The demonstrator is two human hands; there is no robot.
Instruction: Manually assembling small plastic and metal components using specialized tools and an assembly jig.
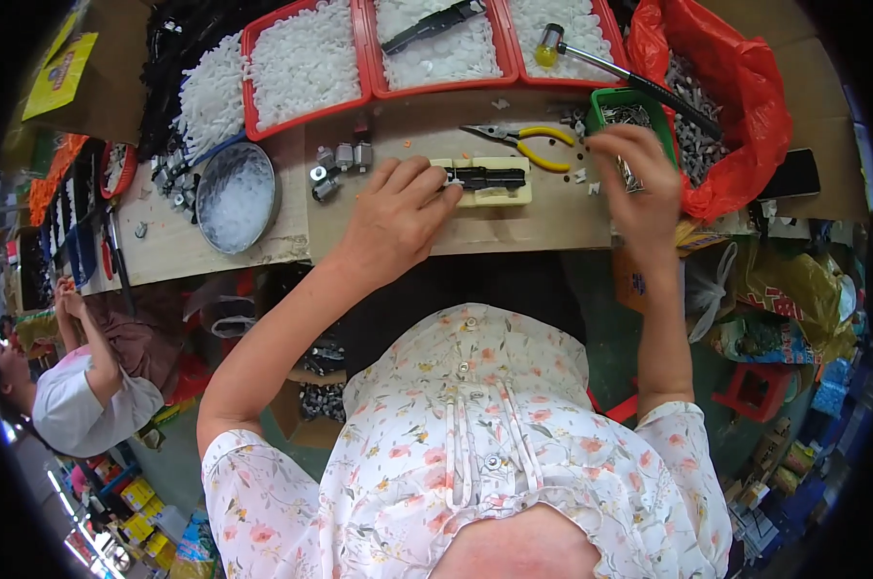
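My left hand bends over the left end of a cream block, its fingers closed there and covering that end. Lying in the block's recess is a long black plastic part, with a small pale piece by my fingertips. My right hand is raised at the front of a green bin of small silver metal pieces. Its fingers are curled toward the thumb; silver shows between them, but whether it is held or lies behind is unclear. Yellow-handled pliers lie just behind the block.
Red trays of white plastic pieces line the back. A hammer rests across a tray and a red bag of grey parts. At left stand a round metal bowl and small metal cylinders. Another person sits far left.
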